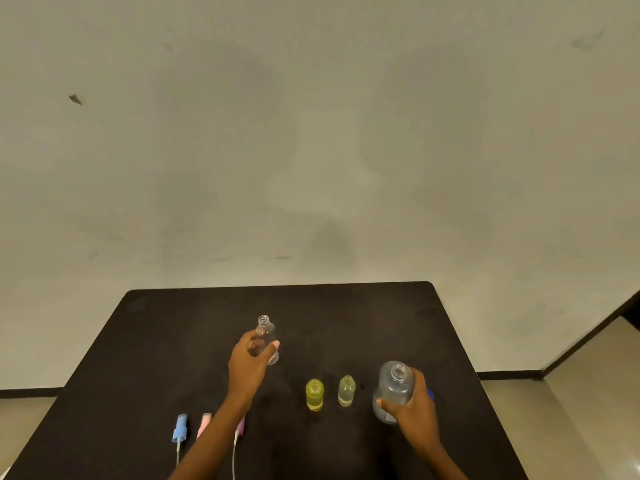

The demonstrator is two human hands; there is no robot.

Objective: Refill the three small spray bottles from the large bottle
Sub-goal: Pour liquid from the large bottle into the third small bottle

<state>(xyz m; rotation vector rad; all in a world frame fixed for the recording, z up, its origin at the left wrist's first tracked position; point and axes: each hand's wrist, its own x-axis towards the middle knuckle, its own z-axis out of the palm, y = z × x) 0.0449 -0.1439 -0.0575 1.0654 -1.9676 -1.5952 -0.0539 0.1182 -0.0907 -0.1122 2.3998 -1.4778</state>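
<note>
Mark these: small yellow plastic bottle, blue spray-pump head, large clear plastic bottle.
Small yellow plastic bottle (314, 396): head view, mid-body.
Blue spray-pump head (179, 429): head view, blue cap body.
Large clear plastic bottle (394, 386): head view, shoulder below open neck.

- No text, label, brand, number or sign can be read in the head view.
- Large bottle (394, 386), near right: clear wall, no print legible.
- Clear bottle (266, 332), yellow bottle (314, 394), pale bottle (346, 390): too small and blurred to read anything.
- Spray heads (180, 427), near left: plain coloured plastic, nothing legible.
</note>
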